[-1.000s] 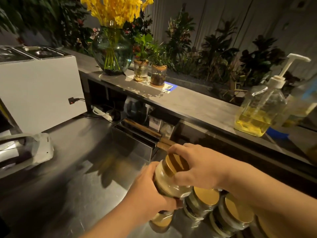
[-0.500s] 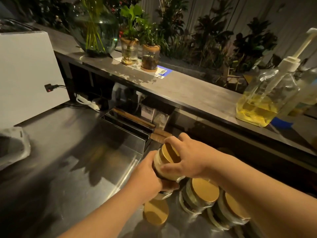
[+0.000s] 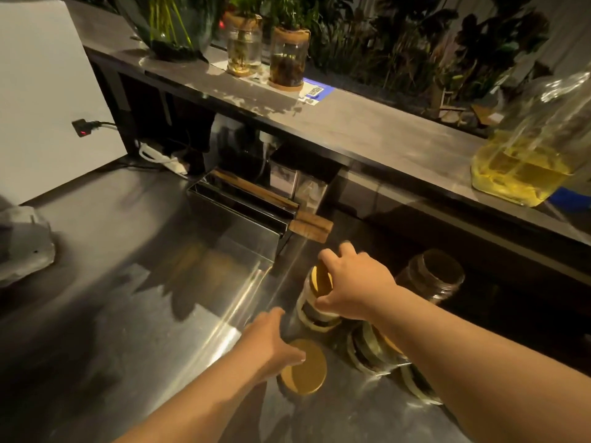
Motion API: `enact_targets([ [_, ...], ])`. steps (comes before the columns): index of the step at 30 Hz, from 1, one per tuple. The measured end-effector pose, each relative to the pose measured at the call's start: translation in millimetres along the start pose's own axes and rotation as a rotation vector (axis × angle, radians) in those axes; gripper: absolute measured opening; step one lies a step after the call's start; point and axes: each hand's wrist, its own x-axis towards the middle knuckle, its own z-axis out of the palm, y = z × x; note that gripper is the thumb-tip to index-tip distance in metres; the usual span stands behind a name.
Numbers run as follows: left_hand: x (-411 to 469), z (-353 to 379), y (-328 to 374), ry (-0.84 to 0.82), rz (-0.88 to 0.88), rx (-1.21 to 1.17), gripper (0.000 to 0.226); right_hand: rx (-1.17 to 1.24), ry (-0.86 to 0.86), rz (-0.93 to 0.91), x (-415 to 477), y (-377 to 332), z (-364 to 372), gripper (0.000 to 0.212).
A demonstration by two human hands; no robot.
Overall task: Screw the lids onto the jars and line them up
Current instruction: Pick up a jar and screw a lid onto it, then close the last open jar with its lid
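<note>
Left hand [image 3: 271, 343] has left the jar [image 3: 315, 302] since half a second ago; now at a loose lid [image 3: 308, 369].
Right hand [image 3: 355, 282] clamps the jar's top from above; jar stands on steel counter [image 3: 160, 314] beside lidded jars [image 3: 372, 350]. Left fingers overlap loose lid; grip unclear.

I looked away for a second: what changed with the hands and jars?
The jar, held tilted off the counter by both hands, now stands at the row's head. The left hand let go and dropped to the loose gold lid. The right hand keeps gripping the jar's top; the lidded jars beside it stayed.
</note>
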Motion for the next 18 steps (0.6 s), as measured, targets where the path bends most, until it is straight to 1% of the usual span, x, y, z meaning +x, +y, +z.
enact_targets([
  [3, -6, 14, -3, -0.09, 0.007, 0.001, 0.109, -0.008, -0.007, 0.01, 1, 3, 1, 0.096],
  [5, -7, 20, 0, -0.125, 0.004, 0.074, 0.112, 0.002, -0.039, 0.009, -1, 5, 0, 0.099],
  [7, -8, 22, 3, -0.126, -0.004, 0.171, 0.114, 0.089, -0.046, 0.067, -4, 14, -8, 0.1],
  [8, -8, 22, 5, -0.123, -0.008, 0.215, 0.113, 0.119, -0.02, 0.12, -6, 24, -14, 0.098],
  [10, -8, 19, 6, -0.104, -0.02, 0.284, 0.11, 0.089, 0.082, 0.268, -8, 49, -27, 0.088],
  [11, -8, 17, 6, -0.109, -0.028, 0.308, 0.107, 0.049, 0.128, 0.369, -10, 66, -32, 0.085],
  [12, -8, 15, 5, -0.128, -0.038, 0.315, 0.104, 0.019, 0.14, 0.482, -12, 81, -35, 0.088],
  [14, -5, 12, 4, -0.152, -0.041, 0.301, 0.096, 0.03, 0.099, 0.673, -17, 106, -37, 0.094],
  [15, -5, 10, 4, -0.164, -0.04, 0.292, 0.094, 0.061, 0.082, 0.731, -19, 116, -36, 0.092],
  [18, -4, 3, 4, -0.182, -0.038, 0.251, 0.09, 0.181, 0.041, 0.803, -25, 135, -26, 0.088],
])
